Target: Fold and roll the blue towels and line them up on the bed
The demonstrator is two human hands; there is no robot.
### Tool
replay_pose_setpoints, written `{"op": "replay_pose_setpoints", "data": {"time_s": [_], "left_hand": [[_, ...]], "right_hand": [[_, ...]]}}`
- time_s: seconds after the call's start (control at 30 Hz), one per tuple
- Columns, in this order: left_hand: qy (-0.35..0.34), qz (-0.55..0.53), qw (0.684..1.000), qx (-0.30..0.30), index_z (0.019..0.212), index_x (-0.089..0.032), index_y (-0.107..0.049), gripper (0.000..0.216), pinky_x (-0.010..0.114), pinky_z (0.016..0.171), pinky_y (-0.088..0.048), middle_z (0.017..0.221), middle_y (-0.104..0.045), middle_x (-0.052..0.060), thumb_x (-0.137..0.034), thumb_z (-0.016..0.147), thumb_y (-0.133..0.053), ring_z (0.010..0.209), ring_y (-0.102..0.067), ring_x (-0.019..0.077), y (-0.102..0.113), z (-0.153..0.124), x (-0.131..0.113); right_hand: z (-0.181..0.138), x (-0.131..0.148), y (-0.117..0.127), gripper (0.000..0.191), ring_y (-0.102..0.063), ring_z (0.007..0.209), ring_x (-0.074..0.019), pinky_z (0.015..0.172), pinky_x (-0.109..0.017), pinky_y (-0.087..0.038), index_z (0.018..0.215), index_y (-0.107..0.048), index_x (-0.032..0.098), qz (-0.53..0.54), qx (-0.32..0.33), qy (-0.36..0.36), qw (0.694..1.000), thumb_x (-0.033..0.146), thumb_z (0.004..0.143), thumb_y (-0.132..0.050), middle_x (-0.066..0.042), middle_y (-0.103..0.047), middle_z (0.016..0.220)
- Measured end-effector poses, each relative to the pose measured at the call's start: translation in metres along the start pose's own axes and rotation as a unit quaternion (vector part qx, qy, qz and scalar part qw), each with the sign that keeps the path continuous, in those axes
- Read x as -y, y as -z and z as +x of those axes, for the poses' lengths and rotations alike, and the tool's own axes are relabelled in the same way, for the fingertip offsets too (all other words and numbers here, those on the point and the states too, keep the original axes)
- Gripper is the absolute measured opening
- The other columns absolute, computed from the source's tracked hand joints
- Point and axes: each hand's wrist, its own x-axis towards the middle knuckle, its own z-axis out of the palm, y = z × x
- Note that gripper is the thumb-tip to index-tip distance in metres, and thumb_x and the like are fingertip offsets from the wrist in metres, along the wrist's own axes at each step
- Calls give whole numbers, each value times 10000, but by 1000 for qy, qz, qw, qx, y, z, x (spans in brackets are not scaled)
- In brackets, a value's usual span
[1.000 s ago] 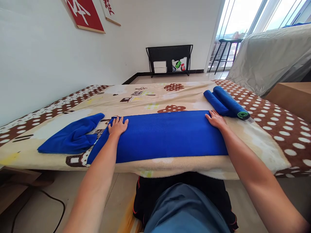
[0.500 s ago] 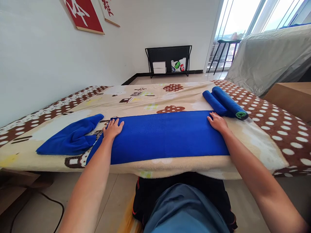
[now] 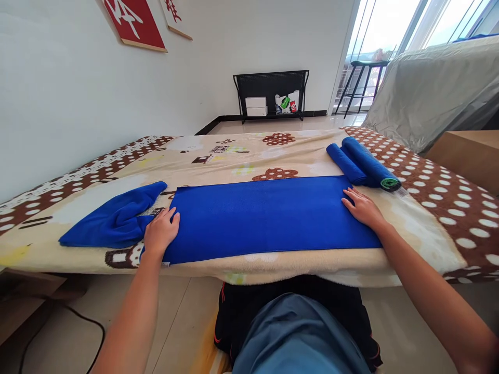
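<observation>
A blue towel (image 3: pixel 261 218) lies spread flat in a long strip across the near side of the patterned blanket (image 3: pixel 218 169). My left hand (image 3: pixel 161 228) rests over its left end, palm down, fingers extended and thumb apart. At the right end my right hand (image 3: pixel 363 209) lies flat on the cloth with spread fingers. Left of my left hand is a crumpled blue towel (image 3: pixel 113 218). Just beyond my right hand sit a thinner blue roll (image 3: pixel 346 162) and a thicker blue roll (image 3: pixel 368 161), the latter with green showing at its end.
The blanket has a brown polka-dot border (image 3: pixel 460 202). A cardboard box (image 3: pixel 463 156) and a sheet-covered piece of furniture (image 3: pixel 432 93) stand at the right. Farther back are a black rack (image 3: pixel 271 83) and a stool (image 3: pixel 368 65). A black cable (image 3: pixel 89 318) runs over the floor at left.
My left hand has moved left and nearer to me, off the towel's far left corner. The right hand has slid right and slightly nearer. The towel's two ends look straighter.
</observation>
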Motion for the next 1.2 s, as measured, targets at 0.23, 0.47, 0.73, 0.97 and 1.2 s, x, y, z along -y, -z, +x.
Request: {"op": "replay_pose_setpoints", "data": {"time_s": [0.23,0.47,0.73,0.97,1.2], "left_hand": [[54,21,996,-68,1310,-83,-594,598,456,1096,-375,1267,-636,204,-498,919,-414,1262,-511,350,9,-18,23],[88,39,995,26,1000,-168,-627,448,369,807,-479,974,-709,138,-568,869,-474,931,-655,316,19,-8,40],[109,80,989,62,923,-190,-592,503,366,731,-466,938,-720,171,-660,863,-425,906,-676,361,25,-8,40],[162,113,980,-9,1043,-219,-582,557,372,643,-466,941,-716,179,-666,911,-277,863,-684,375,29,-28,33],[163,135,976,-57,1070,-222,-626,629,414,635,-471,901,-716,189,-623,928,-162,845,-690,405,31,-48,31]], "right_hand": [[-3,-1,1,635,-374,1459,-258,1225,-436,-303,1458,-500,133,12,-3,10,1000,521,991,-315,-124,-441,1532],[-3,-1,0,628,-371,1460,-258,1217,-450,-315,1463,-495,155,13,-3,5,1000,525,989,-317,-110,-445,1532],[-3,-1,0,621,-370,1461,-260,1220,-451,-306,1456,-501,145,19,-4,7,1000,514,988,-326,-121,-444,1530],[-4,1,1,601,-375,1459,-254,1213,-464,-311,1458,-498,168,19,-7,2,1000,501,984,-338,-108,-440,1535],[-6,4,4,607,-373,1459,-257,1213,-457,-310,1457,-499,154,22,-4,0,1000,496,984,-332,-113,-434,1539]]}}
